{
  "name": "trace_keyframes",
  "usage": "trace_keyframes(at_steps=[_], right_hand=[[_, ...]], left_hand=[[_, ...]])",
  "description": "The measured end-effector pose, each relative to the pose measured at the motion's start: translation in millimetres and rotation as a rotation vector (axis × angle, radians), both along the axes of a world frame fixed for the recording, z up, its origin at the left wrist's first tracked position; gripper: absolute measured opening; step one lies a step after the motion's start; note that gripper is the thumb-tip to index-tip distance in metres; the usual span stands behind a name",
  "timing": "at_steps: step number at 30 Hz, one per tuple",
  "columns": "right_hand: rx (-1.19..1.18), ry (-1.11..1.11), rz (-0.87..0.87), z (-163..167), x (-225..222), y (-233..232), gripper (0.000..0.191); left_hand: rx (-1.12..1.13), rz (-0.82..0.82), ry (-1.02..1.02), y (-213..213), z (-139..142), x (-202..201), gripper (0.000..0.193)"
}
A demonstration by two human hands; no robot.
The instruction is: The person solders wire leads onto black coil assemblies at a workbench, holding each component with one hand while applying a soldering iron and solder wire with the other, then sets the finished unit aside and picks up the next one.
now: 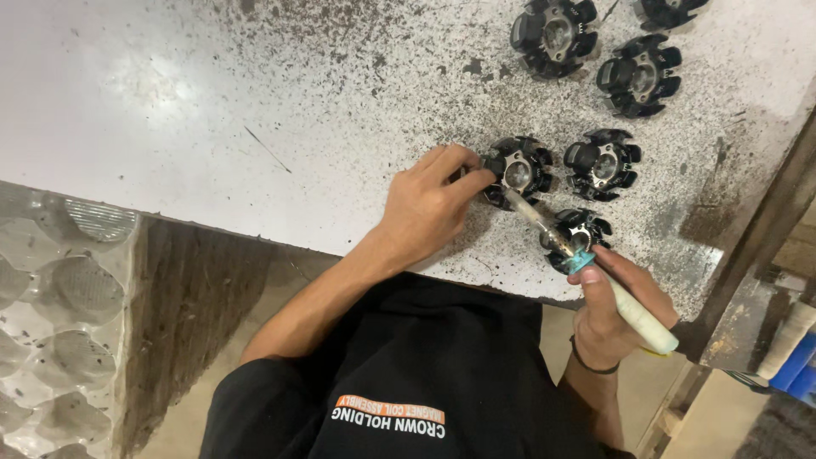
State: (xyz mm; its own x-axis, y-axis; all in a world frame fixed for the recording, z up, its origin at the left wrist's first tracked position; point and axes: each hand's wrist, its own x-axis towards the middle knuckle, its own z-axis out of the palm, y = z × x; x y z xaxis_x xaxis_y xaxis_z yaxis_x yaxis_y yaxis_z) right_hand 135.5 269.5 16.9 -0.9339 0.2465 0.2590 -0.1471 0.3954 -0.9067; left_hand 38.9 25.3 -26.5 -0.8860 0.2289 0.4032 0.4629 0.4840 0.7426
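A black stator core (518,170) near the speckled worktop's (255,119) front edge is pinched steady by the left hand (429,208) so the soldering iron (595,280), gripped in the right hand (612,310), is tipped onto it.

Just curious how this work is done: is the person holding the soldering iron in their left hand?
No, the soldering iron is in the right hand, while the left hand steadies a black coil part.

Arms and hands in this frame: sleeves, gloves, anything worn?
Both arms are bare up to short black sleeves of a black shirt, which has printed lettering on the chest. No gloves on the left hand or the right hand. A thin dark band circles the right wrist. No rings visible.
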Motion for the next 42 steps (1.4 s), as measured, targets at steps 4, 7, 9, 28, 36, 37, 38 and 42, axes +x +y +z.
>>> trace_keyframes(at_steps=[4, 7, 9, 28, 36, 37, 38, 42], right_hand=[[0.216, -0.052, 0.034, 24.5, -13.4, 1.0, 0.016], [0.353, -0.061, 0.056, 47.1, -19.2, -3.1, 0.016], [0.427, -0.055, 0.075, 56.4, -26.8, -6.6, 0.016], [-0.459, -0.002, -0.011, -31.0, -5.0, 33.9, 0.029], [-0.303, 0.015, 0.081, -30.3, -6.8, 17.4, 0.031], [-0.306, 0.016, 0.081, -30.0, -7.8, 16.1, 0.031], [-0.296, 0.026, 0.095, -29.6, -8.2, 15.1, 0.031], [-0.219, 0.025, 0.113, -29.0, -8.2, 15.7, 0.032]], left_hand=[[-0.019, -0.023, 0.048, 6.2, -2.9, -5.4, 0.032], [-0.005, -0.034, 0.063, 13.3, -1.2, -4.5, 0.03], [-0.001, -0.032, 0.05, 14.3, -4.8, -5.3, 0.03], [-0.136, 0.093, 0.19, 9.2, 29.2, -5.7, 0.037], [-0.164, 0.074, 0.053, 21.2, 7.5, -6.0, 0.013], [-0.174, 0.062, 0.033, 20.3, 8.1, -6.7, 0.014], [-0.183, 0.05, 0.012, 19.8, 8.9, -8.0, 0.014], [-0.206, -0.007, -0.031, 21.6, 10.7, -16.7, 0.011]])
